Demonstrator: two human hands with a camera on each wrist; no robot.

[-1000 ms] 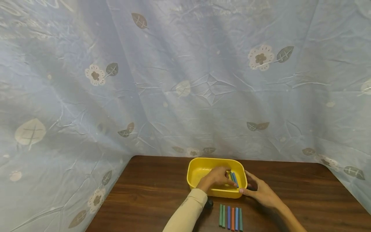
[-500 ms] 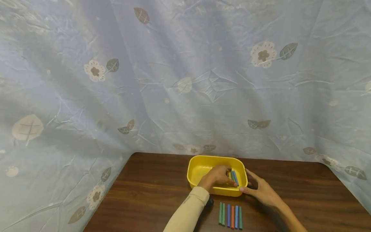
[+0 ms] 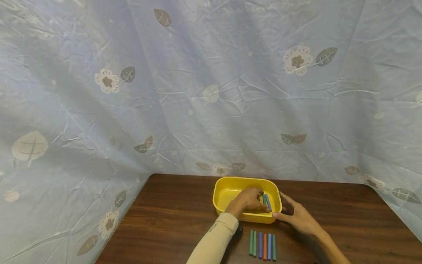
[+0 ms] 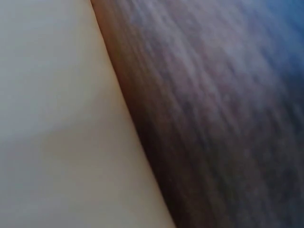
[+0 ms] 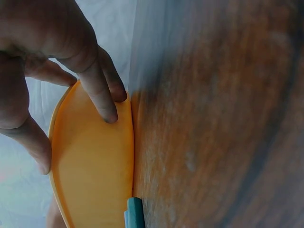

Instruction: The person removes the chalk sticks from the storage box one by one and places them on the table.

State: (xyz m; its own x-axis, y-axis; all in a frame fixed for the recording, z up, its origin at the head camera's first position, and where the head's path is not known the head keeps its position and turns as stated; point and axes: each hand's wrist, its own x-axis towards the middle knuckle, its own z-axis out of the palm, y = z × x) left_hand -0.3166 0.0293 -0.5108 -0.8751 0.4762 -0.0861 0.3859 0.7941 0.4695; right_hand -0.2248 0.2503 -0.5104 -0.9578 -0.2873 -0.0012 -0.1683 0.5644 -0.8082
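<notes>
A yellow plastic basin (image 3: 257, 219) stands near the table's far edge. My left hand (image 3: 247, 201) reaches inside, its thumb and index finger at the ends of a green stick (image 3: 264, 200), beside a blue stick (image 3: 268, 202). The other fingers are hidden, so whether it pinches the stick is unclear. Around the basin's right end my right hand (image 3: 298, 216) holds on, thumb at the near rim. Its fingers press the outer wall in the right wrist view. Several chalk-like sticks lie side by side in front: green (image 3: 255, 244), purple (image 3: 260, 245), red (image 3: 265, 246) and blue (image 3: 269, 246).
The table (image 3: 171, 220) is dark brown wood. A pale floral curtain (image 3: 197, 128) hangs behind and to the left. Some dark object (image 3: 238, 231) shows beside the left sleeve (image 3: 214, 242), which fills much of the left wrist view.
Both hands, the basin and the sticks keep their places against one another. Only the head view has shifted slightly.
</notes>
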